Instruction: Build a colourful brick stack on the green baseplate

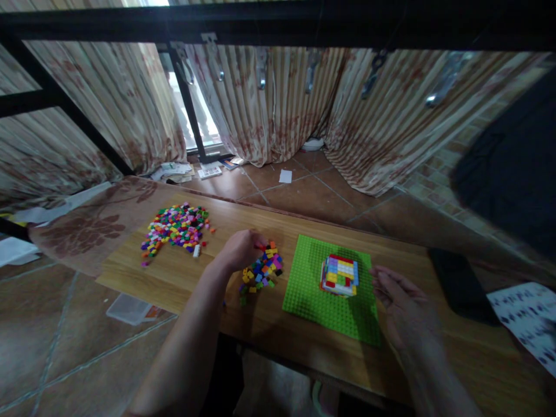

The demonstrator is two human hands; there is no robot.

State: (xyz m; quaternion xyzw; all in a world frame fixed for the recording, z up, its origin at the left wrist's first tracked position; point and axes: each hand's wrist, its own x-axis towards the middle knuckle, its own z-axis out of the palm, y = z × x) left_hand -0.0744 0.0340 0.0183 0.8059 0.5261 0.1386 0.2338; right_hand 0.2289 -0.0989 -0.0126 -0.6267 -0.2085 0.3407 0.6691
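Note:
A small block build of red, blue, white and yellow toy bricks (341, 275) stands on a green studded baseplate (304, 301). Left of the plate lies a small pile of mixed toy bricks (263, 269). My left hand (243, 249) reaches over the far side of this pile, its fingers curled together; a red brick shows at the fingertips, but whether they grip it is unclear. Beside the plate's right edge is my right hand (402, 301), thumb and fingers pinched together; anything between them is too small to make out.
A larger heap of bricks (176, 229) spreads over the left end of the wooden table (156, 284). At the right lie a black flat object (463, 286) and a printed sheet (527, 318). A clear plastic container (129, 308) is on the floor. Curtains (278, 116) hang behind.

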